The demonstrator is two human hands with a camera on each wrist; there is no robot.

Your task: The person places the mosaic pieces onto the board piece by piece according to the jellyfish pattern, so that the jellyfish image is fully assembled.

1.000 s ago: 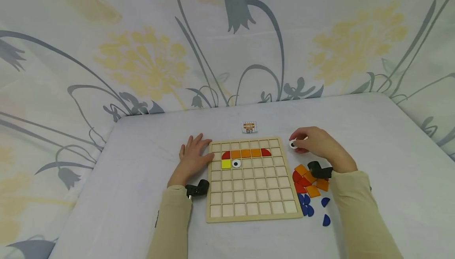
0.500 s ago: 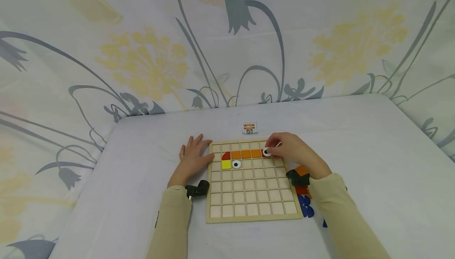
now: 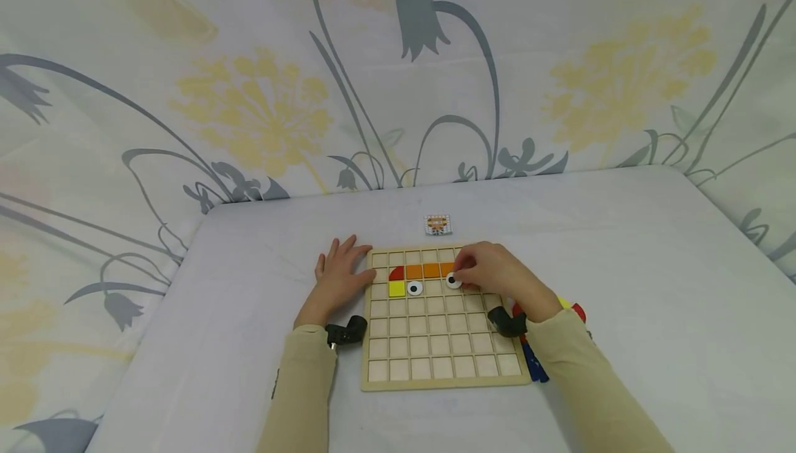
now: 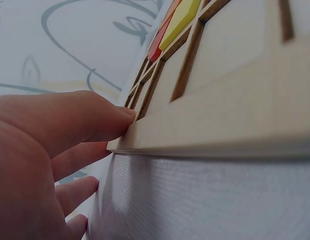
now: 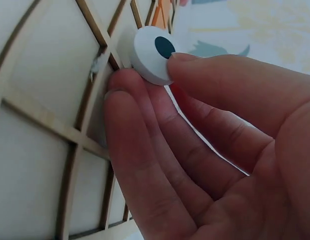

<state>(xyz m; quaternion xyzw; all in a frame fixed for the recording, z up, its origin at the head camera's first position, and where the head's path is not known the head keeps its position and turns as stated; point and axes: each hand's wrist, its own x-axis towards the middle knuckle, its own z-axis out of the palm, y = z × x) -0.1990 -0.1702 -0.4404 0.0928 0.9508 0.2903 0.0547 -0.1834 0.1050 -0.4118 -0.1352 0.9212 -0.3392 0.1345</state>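
My right hand (image 3: 494, 272) pinches a round white eye piece with a black dot (image 5: 147, 56) between thumb and fingers, over the upper right part of a wooden grid board (image 3: 435, 385). In the right wrist view the eye piece is tilted, close to the grid's slats. My left hand (image 3: 336, 279) lies at the board's left edge with fingers spread, its thumb (image 4: 117, 122) touching the frame. On the board sit a red rounded piece (image 3: 396, 273), orange squares (image 3: 431, 271), a yellow square (image 3: 396, 289) and another eye piece (image 3: 414, 288). My right hand hides the row's right end.
A small pattern card (image 3: 438, 225) lies behind the board. Right of the board, blue pieces (image 3: 535, 364) and red pieces (image 3: 579, 311) lie partly hidden under my right forearm. A floral cloth (image 3: 261, 114) hangs behind the white table.
My right hand has carried the eye piece leftward from beside the board to over the grid, then slightly further left and nearer. My left hand has stayed at the board's edge.
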